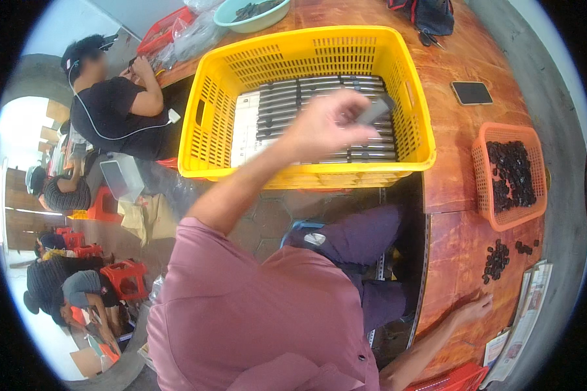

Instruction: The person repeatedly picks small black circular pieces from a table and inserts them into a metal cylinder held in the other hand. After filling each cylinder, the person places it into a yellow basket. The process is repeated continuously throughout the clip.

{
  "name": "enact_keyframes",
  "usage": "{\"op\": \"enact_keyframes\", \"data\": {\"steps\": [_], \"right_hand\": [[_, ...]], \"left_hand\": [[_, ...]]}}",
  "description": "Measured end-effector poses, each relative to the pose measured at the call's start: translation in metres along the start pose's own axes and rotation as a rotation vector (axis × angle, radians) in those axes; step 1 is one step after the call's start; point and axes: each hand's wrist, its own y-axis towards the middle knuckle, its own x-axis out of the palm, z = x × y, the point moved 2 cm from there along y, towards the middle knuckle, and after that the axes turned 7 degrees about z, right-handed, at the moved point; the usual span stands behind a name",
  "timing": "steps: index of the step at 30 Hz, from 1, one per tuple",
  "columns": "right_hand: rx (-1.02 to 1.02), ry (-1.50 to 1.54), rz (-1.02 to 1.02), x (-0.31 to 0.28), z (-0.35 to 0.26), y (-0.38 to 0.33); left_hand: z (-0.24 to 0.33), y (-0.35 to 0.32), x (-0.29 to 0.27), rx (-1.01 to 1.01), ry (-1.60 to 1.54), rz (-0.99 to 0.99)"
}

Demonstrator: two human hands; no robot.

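Observation:
My left hand (336, 127) is over the yellow plastic crate (306, 171), its fingers closed on a dark grey rectangular piece (376, 111) smeared by motion. Beneath it in the crate lie rows of long, shiny dark bars (280, 107) with black parts across them. A pale sheet (244, 130) stands at the crate's left side. Low on the wooden table to the right, my right hand (475, 309) has its fingers stretched out and apart, close to a loose pile of small black pieces (496, 262). I see nothing in that hand.
An orange basket (481, 176) of small black pieces stands at the right, with a phone (471, 93) beyond it. A pale green basin (251, 25) sits at the back. On the left a co-worker (114, 98) handles something small; several others work among red stools (124, 279).

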Motion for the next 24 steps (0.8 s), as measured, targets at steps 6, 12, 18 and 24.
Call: {"op": "enact_keyframes", "data": {"steps": [6,12,18,24], "right_hand": [[-0.025,-0.031,0.008,0.002,0.008,0.004],[-0.086,-0.154,-0.005,-0.001,-0.012,-0.007],[-0.106,-0.157,-0.027,-0.001,-0.003,-0.001],[-0.207,-0.182,-0.064,-0.003,0.026,0.014]], "left_hand": [[-0.069,0.036,-0.121,-0.129,0.690,0.136],[-0.167,0.014,-0.175,-0.490,0.751,0.060],[-0.242,-0.014,-0.186,-0.366,0.536,0.027],[-0.225,-0.012,-0.171,-0.348,1.186,-0.266]]}}
